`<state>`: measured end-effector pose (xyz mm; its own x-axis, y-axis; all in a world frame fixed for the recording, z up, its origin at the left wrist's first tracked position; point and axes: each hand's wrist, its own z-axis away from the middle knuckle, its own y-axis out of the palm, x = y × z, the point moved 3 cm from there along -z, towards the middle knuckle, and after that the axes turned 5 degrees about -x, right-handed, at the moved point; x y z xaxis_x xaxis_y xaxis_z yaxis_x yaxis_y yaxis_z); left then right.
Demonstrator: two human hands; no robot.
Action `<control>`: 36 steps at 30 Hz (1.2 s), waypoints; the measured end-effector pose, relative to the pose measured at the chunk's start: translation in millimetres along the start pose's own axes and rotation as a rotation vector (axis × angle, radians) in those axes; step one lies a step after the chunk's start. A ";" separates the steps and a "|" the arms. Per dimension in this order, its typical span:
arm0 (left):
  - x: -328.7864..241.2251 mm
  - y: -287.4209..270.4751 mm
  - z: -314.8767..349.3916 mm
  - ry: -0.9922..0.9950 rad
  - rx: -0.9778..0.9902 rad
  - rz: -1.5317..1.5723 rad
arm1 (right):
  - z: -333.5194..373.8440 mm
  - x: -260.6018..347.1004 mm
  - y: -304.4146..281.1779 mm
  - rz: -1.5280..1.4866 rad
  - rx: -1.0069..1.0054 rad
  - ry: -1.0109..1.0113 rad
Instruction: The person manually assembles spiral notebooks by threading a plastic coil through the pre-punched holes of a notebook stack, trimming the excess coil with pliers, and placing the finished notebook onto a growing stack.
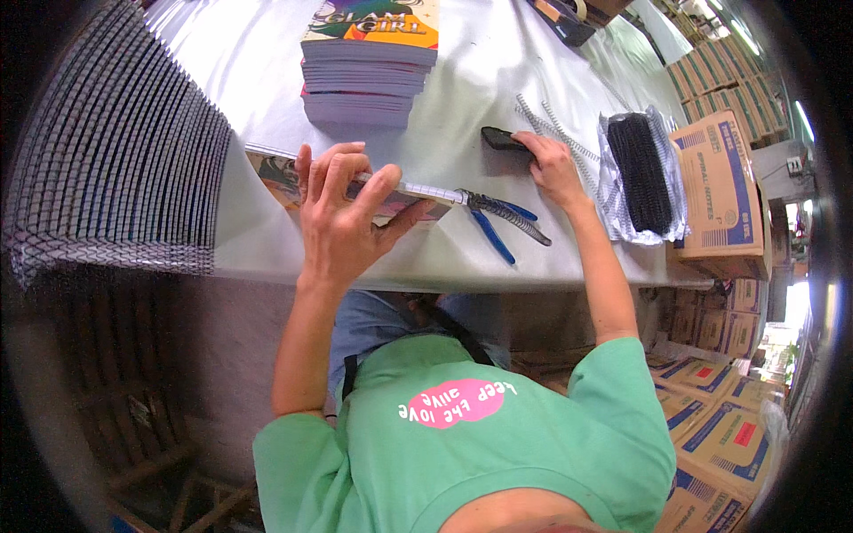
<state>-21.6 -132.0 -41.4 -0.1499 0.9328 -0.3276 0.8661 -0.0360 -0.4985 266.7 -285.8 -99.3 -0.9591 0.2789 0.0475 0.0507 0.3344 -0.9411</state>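
My left hand (342,200) is closed on a notebook (426,191) tilted so that its edge faces up, thumb on one side and fingers on the other. A black plastic spiral coil (524,229) sticks out to the right from the notebook's end. Below that end lies a pair of pliers (494,238) with blue handles, on the white-covered table (569,262). My right hand (555,169), farther right, has its fingers around the end of a small dark object (504,139), whose kind I cannot make out. Another notebook (277,178) lies partly hidden behind my left hand.
A stack of notebooks (369,84) stands at the far side. Many spiral-bound notebooks (115,151) are piled at the left. Loose coils (555,129) lie beside a plastic bag of black coils (640,173). A cardboard box (715,186) stands at the right edge.
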 end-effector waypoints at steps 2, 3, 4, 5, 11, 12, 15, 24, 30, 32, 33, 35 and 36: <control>-5.3 0.6 -0.9 -0.025 -0.022 -0.018 | -1.4 -6.4 2.9 -0.386 0.032 0.281; -7.9 1.3 -0.8 -0.041 -0.039 -0.011 | -6.6 -0.4 -0.5 -0.584 0.048 0.417; -10.3 2.7 -0.6 -0.056 -0.055 -0.002 | -15.1 12.0 -3.4 -1.113 -0.042 0.495; -10.5 3.5 1.4 -0.074 -0.068 0.006 | -27.3 43.9 -23.0 -1.538 -0.133 0.374; -8.9 3.2 1.3 -0.084 -0.066 -0.013 | -51.7 124.5 -54.7 -1.481 0.279 -0.233; -10.0 4.3 0.3 -0.082 -0.067 -0.005 | -51.4 117.2 -39.6 -1.334 0.291 -0.167; -10.4 7.4 -2.8 -0.077 -0.080 -0.002 | -47.9 107.9 -43.0 -1.515 0.118 -0.097; -8.1 5.4 -4.8 -0.066 -0.035 -0.004 | -56.8 125.6 -75.6 -1.767 0.170 -0.530; -4.7 6.0 -5.8 -0.073 -0.034 0.015 | -64.8 123.7 -67.2 -1.678 0.157 -0.356; -3.5 4.9 -4.9 -0.091 -0.035 0.071 | -68.2 130.5 -58.8 -1.413 0.204 -0.321; -1.0 4.3 -7.4 -0.099 -0.054 0.092 | -77.3 123.9 -48.3 -1.307 0.224 -0.185; 5.4 6.4 -5.1 -0.131 -0.062 0.142 | -76.0 121.1 -63.4 -1.622 0.024 -0.248; 4.9 7.4 -3.3 -0.154 -0.065 0.170 | -74.1 130.7 -72.1 -1.747 0.105 -0.382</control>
<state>-14.3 -126.5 -44.1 -0.0663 0.8495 -0.5234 0.9132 -0.1597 -0.3749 158.3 -206.8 -0.4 0.1179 -0.5076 0.8535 -0.9929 -0.0730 0.0938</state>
